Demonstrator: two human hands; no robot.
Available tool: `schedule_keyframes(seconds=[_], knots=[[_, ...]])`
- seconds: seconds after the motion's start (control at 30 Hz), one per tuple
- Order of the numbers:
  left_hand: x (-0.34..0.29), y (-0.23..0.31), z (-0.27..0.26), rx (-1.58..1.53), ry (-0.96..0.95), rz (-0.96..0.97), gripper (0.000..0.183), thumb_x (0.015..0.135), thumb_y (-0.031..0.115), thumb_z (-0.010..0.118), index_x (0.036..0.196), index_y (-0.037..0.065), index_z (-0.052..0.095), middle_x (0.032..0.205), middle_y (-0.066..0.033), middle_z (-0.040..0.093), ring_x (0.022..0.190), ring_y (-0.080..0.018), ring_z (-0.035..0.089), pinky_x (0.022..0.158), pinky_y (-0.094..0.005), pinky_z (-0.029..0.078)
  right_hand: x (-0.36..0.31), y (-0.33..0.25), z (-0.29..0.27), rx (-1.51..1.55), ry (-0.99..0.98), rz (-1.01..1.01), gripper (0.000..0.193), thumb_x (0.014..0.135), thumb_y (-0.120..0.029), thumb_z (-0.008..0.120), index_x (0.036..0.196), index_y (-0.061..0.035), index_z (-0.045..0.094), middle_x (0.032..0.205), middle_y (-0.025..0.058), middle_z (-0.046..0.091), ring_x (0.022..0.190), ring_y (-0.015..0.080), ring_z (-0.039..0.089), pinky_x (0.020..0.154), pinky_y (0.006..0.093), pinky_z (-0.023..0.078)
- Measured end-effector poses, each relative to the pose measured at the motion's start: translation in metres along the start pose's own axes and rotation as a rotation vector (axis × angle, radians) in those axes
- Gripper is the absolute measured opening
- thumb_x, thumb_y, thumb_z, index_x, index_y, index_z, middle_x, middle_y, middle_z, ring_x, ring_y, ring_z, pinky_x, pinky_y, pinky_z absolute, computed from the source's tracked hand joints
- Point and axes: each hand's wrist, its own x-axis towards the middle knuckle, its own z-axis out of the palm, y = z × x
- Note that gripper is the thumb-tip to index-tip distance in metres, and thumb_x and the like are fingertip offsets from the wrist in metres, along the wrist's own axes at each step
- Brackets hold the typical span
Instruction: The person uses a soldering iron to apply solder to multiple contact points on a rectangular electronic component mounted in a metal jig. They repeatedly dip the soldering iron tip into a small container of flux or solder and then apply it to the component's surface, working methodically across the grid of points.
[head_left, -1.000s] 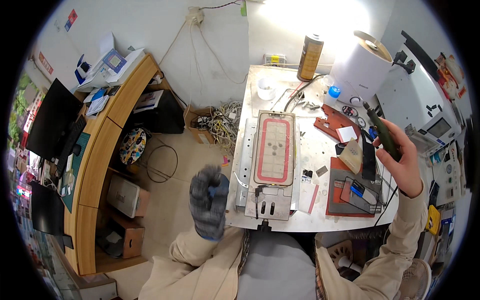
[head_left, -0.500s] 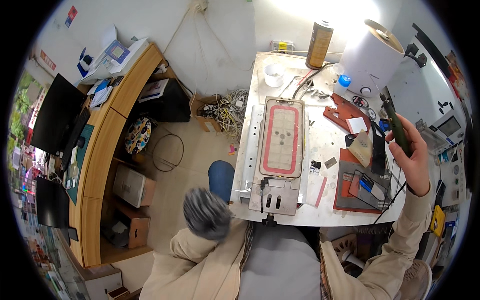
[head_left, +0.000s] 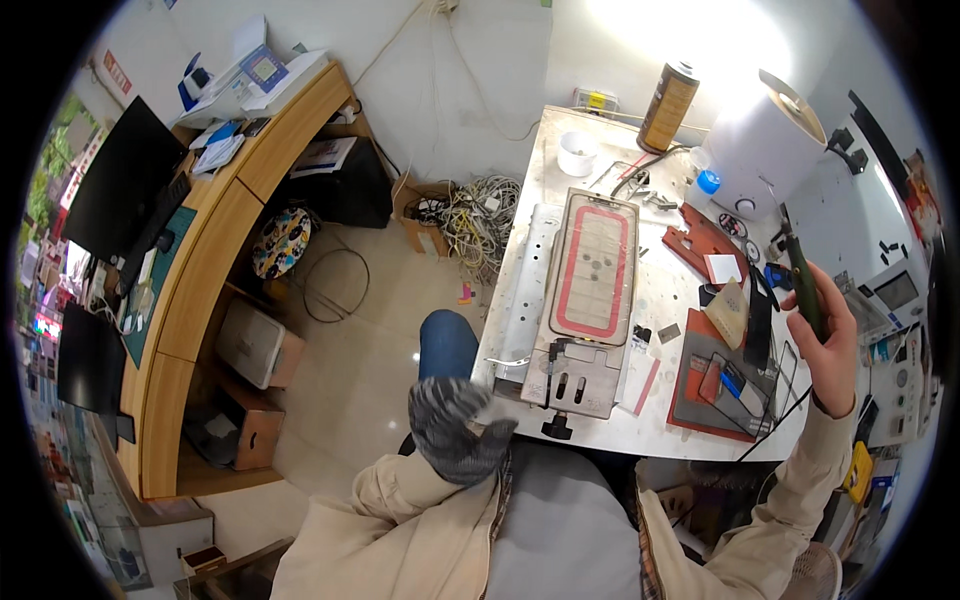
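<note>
My left hand (head_left: 455,430), in a grey striped knit glove, is raised over my lap just left of the table's near edge. Its thumb stands apart from the fingers, with nothing visible between them. In my bare right hand (head_left: 832,345), at the table's right side, is a pen-shaped tool (head_left: 804,278) with a dark green handle and a slim tip pointing up and away. A flat metal fixture (head_left: 580,378) lies on the table between my hands, bearing a pad with a red rounded border (head_left: 597,265) and a black knob (head_left: 557,428) at its near end.
Grey and red mats (head_left: 690,400) with small tools lie right of the fixture. Farther back stand a white tub (head_left: 577,153), a spray can (head_left: 668,108), a blue-capped bottle (head_left: 706,184) and a white humidifier-like appliance (head_left: 765,150). Bundled cables (head_left: 485,220) lie on the floor.
My gloved left hand, blurred before, has moved right toward the table edge and its thumb now shows apart. My right hand still holds the green tool. The whole view has shifted slightly.
</note>
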Motion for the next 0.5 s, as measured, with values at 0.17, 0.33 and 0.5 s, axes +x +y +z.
schedule_keyframes(seconds=[0.17,0.33,0.5], knots=[[-0.004,-0.002,0.008,-0.004,0.034,0.033,0.039,0.092,0.011,0.081,0.125,0.003,0.061,0.118,-0.0169,0.064,0.104,-0.0325,0.064,0.093,-0.0448,0.052,-0.003,0.004,-0.004,-0.007,0.032,0.018,0.06,0.098,-0.005,0.068,0.156,-0.003,0.052,0.112,0.0035,0.07,0.089,0.0034,0.059,0.074,0.0186,0.045],[0.004,0.0,0.003,0.006,0.053,-0.002,0.046,0.09,0.011,0.082,0.129,0.003,0.06,0.121,-0.0186,0.065,0.105,-0.0342,0.065,0.093,-0.0455,0.052,-0.002,0.005,-0.003,0.007,0.044,-0.023,0.061,0.098,-0.005,0.069,0.157,-0.0046,0.052,0.112,0.0032,0.07,0.078,0.0004,0.054,0.065,0.0169,0.041],[0.041,-0.015,-0.011,0.068,-0.052,-0.12,0.052,0.088,0.01,0.084,0.134,0.003,0.059,0.123,-0.0203,0.065,0.107,-0.0359,0.066,0.092,-0.0463,0.052,-0.004,-0.003,-0.001,0.036,0.076,-0.03,0.061,0.098,-0.004,0.069,0.156,-0.0039,0.052,0.112,0.003,0.07,0.08,0.0005,0.054,0.066,0.017,0.041]])
